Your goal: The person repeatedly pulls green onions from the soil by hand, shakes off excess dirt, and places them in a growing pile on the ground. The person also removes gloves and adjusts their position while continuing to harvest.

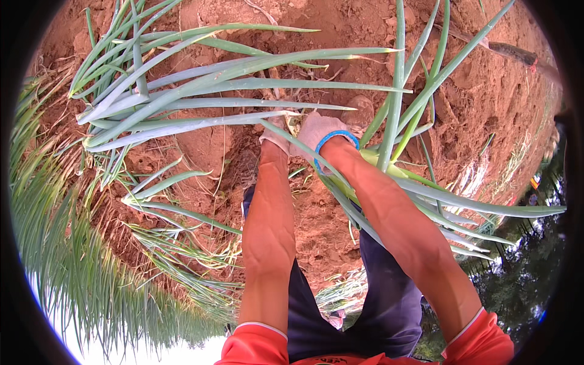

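Observation:
My left hand point(276, 132), in a pale, soil-stained glove, is low over the reddish soil with its fingers curled in. Close against it is my right hand point(317, 130), in a like glove with a blue cuff, also closed. Between them shows a pale, dry-looking bit of stalk; my fingers mostly hide what they grip. Large green onions point(394, 146) spread out beside and beneath my right wrist, their pale lower stalks running under the forearm. One long leaf crosses over that wrist. The tips of a big clump of green onions point(201, 85) reach toward my hands from the left.
A smaller green onion plant point(137, 198) sits lower left. Dense rows of green leaves point(73, 261) line the left edge. Bare reddish soil point(480, 103) stretches to the right, with a dark stick point(514, 53) at upper right. My dark-trousered legs point(383, 298) straddle the ground below.

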`<control>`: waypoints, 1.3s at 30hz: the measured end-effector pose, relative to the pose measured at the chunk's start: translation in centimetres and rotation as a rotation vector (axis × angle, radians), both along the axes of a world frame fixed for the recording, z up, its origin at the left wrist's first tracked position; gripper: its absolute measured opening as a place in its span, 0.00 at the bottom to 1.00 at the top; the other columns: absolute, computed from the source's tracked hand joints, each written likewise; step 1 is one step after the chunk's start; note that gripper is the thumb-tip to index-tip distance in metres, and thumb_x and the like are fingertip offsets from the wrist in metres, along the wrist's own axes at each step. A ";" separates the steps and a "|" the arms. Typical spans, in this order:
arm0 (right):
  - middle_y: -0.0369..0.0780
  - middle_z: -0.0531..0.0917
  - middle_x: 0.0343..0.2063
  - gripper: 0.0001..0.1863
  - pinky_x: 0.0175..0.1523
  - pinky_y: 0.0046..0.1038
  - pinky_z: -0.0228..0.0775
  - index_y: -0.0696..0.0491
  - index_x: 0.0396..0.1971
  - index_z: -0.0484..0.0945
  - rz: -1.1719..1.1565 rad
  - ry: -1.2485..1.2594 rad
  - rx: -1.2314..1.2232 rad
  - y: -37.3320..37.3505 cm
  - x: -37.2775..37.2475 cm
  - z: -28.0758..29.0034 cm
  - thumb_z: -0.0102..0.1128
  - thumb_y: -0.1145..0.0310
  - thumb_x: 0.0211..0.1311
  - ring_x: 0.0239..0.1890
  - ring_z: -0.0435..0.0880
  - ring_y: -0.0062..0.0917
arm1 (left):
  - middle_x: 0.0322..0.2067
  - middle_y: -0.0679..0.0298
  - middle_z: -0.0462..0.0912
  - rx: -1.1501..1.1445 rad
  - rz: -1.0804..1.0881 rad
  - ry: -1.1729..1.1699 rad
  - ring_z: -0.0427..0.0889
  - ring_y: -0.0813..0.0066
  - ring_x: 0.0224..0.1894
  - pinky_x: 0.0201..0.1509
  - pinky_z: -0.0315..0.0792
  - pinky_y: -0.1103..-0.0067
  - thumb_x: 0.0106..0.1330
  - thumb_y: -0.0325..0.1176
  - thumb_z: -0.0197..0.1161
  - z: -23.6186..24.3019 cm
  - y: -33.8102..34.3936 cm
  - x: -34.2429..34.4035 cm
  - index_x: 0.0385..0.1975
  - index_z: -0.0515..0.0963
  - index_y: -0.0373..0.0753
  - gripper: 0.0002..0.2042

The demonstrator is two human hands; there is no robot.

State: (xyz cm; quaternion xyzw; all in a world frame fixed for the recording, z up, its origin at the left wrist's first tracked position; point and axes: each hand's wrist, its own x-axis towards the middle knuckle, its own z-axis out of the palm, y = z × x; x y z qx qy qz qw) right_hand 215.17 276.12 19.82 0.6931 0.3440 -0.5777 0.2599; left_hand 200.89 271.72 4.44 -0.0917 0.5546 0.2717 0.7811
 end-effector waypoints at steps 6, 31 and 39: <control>0.60 0.87 0.40 0.30 0.49 0.41 0.83 0.65 0.40 0.86 -0.048 0.027 -0.090 -6.5 3.0 12.2 0.71 0.54 0.42 0.46 0.91 0.47 | 0.50 0.61 0.87 -0.131 -0.096 -0.263 0.85 0.66 0.51 0.58 0.81 0.66 0.70 0.43 0.68 16.2 -4.7 3.9 0.56 0.81 0.39 0.20; 0.52 0.82 0.61 0.36 0.69 0.33 0.72 0.59 0.68 0.71 -1.200 -0.707 0.589 -51.5 26.2 58.9 0.64 0.56 0.63 0.64 0.82 0.38 | 0.58 0.59 0.83 0.309 -1.390 -0.192 0.81 0.65 0.60 0.65 0.69 0.67 0.73 0.47 0.67 53.5 1.0 9.1 0.69 0.70 0.44 0.28; 0.48 0.87 0.47 0.27 0.56 0.40 0.78 0.53 0.56 0.80 -1.435 -0.141 0.147 -53.4 17.7 48.4 0.61 0.52 0.62 0.49 0.87 0.41 | 0.57 0.60 0.83 0.298 -1.264 -0.059 0.81 0.67 0.60 0.65 0.72 0.66 0.71 0.42 0.70 56.6 5.4 21.0 0.70 0.69 0.43 0.30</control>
